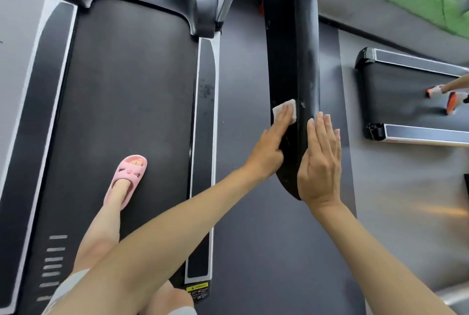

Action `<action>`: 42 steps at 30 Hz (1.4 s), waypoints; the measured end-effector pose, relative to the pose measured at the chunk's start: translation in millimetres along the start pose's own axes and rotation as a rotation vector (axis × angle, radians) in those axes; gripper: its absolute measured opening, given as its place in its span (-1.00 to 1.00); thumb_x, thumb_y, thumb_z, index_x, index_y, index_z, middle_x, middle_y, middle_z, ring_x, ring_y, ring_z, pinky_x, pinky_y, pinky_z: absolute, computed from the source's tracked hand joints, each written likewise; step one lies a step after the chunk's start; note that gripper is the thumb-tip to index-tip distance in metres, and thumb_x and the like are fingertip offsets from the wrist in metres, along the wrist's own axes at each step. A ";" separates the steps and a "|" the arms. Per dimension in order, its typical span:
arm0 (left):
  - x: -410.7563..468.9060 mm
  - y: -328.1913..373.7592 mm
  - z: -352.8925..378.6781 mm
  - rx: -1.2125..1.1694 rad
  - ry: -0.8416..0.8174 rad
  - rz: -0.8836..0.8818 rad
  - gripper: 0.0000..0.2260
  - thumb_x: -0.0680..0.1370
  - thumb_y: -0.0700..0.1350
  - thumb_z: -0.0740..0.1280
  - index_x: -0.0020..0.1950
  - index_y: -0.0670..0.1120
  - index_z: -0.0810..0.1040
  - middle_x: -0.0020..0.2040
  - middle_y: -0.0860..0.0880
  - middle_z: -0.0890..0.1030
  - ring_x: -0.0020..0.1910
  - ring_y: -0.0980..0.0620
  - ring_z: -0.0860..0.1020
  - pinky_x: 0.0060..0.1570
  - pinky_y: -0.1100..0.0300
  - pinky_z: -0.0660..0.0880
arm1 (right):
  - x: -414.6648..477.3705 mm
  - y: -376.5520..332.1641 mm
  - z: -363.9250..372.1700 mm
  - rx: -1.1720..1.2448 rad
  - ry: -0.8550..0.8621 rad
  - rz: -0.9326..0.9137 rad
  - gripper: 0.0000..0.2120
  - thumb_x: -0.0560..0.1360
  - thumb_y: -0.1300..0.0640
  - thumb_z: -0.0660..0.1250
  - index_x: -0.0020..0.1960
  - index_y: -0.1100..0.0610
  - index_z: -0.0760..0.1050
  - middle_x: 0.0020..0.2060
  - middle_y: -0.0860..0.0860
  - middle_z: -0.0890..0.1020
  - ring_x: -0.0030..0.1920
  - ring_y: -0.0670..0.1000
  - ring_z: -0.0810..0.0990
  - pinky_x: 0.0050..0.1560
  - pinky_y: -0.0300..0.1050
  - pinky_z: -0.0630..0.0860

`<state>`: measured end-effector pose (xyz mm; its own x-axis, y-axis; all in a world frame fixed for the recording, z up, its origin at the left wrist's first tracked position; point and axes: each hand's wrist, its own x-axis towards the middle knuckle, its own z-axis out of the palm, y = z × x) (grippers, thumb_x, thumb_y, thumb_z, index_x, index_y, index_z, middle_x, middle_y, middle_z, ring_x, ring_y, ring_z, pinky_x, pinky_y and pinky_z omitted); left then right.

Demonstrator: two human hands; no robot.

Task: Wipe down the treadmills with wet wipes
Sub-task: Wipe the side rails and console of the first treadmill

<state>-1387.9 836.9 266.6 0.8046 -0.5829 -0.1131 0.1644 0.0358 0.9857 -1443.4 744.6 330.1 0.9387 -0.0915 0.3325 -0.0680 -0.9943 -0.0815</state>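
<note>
Now, left hand (270, 147) flat, pressing wet wipe (284, 109) on treadmill handrail (291, 48), right hand (321, 160) flat against handrail, holding nothing.

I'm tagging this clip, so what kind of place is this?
Most likely a gym: a treadmill belt underfoot, a second treadmill with a runner's shoes to the right, and the left hand pressing a wet wipe on a black handrail.

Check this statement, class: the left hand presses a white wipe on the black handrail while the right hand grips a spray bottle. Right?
No. The head view shows the right hand empty, lying flat against the black handrail. The left hand does press the white wipe on it.
</note>
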 end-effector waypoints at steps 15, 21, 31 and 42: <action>-52.3 -22.6 27.9 0.021 -0.030 -0.081 -0.06 0.42 -0.54 0.03 0.52 0.31 -0.17 0.50 0.41 -0.14 0.52 0.27 -0.10 0.52 -0.11 -0.11 | 1.6 -5.8 -2.7 0.017 0.021 -0.005 -0.49 0.68 0.17 -0.19 0.37 0.45 0.34 0.37 0.32 0.39 0.44 0.22 0.27 0.50 0.07 0.05; -14.1 -31.6 5.1 0.066 0.003 -0.118 -0.06 0.45 -0.55 0.09 0.54 0.25 -0.17 0.52 0.35 -0.14 0.54 0.16 -0.10 0.52 -0.14 -0.11 | 1.1 -1.4 -0.5 0.002 -0.001 -0.023 -0.54 0.56 0.34 -0.07 0.40 0.43 0.31 0.39 0.31 0.37 0.46 0.19 0.23 0.51 0.08 0.04; -69.5 -20.2 32.8 0.107 -0.085 0.014 -0.08 0.41 -0.58 0.03 0.51 0.18 -0.21 0.49 0.37 -0.19 0.54 0.20 -0.15 0.52 -0.11 -0.11 | 2.2 -9.2 -4.7 0.046 -0.012 0.014 -0.39 0.68 0.04 -0.23 0.36 0.46 0.34 0.37 0.32 0.39 0.44 0.24 0.29 0.51 0.04 0.04; -44.1 -16.8 20.7 0.298 -0.057 0.110 -0.12 0.45 -0.51 0.16 0.56 0.03 -0.25 0.56 0.15 -0.23 0.56 0.09 -0.15 0.51 -0.16 -0.06 | 1.8 -3.1 -1.2 0.069 -0.010 0.022 -0.53 0.54 0.33 -0.03 0.40 0.41 0.33 0.40 0.28 0.37 0.46 0.19 0.25 0.52 0.05 0.01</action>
<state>-1438.0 845.2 257.6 0.7739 -0.6333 -0.0050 -0.1026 -0.1331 0.9858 -1441.9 747.5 332.1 0.9406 -0.1128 0.3203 -0.0660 -0.9859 -0.1536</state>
